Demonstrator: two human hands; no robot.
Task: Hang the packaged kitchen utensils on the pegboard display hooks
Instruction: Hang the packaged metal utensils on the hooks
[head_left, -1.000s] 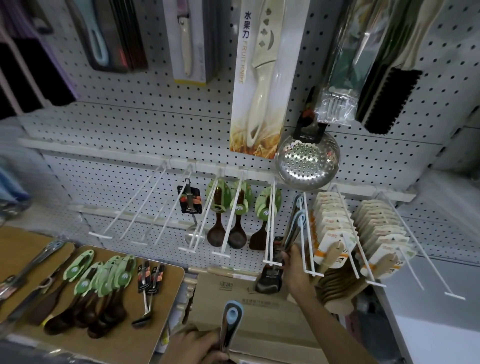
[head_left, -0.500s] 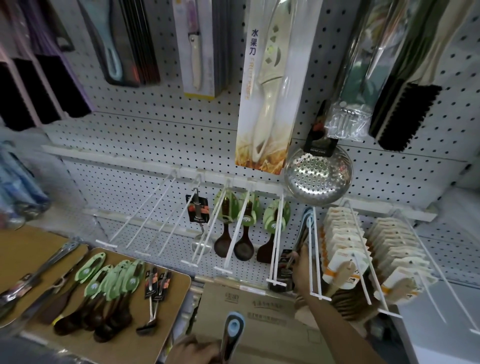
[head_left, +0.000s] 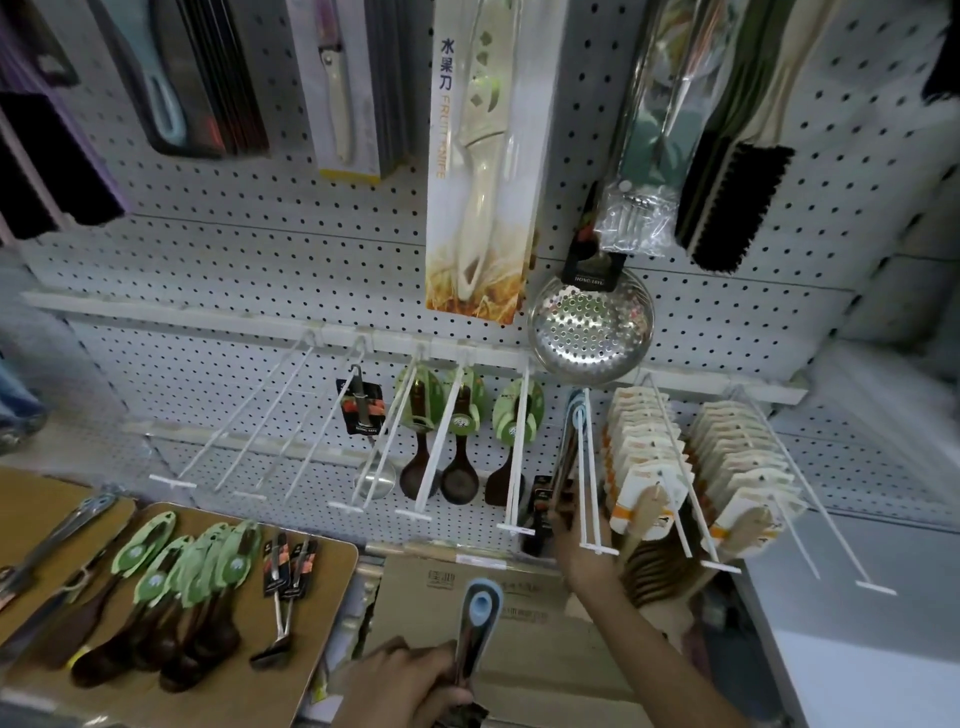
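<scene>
My left hand grips a utensil with a grey and light-blue loop handle, held upright at the bottom of the view. My right hand reaches up under a white double-wire hook and holds the lower end of the blue-handled utensils hanging on it. Dark wooden spoons with green cards hang on the hooks to the left. A ladle with a black card hangs further left. Two hooks at the far left hold nothing.
Wooden boards at lower left carry green-carded dark spoons, black-carded utensils and steel tongs. A cardboard box lies below my hands. Wooden spatulas on cream cards fill the right hooks. A perforated skimmer and a fruit knife pack hang above.
My right hand has slid the blue-handled utensils further back along the hook. My left hand still holds its utensil; the view has tilted up slightly.
</scene>
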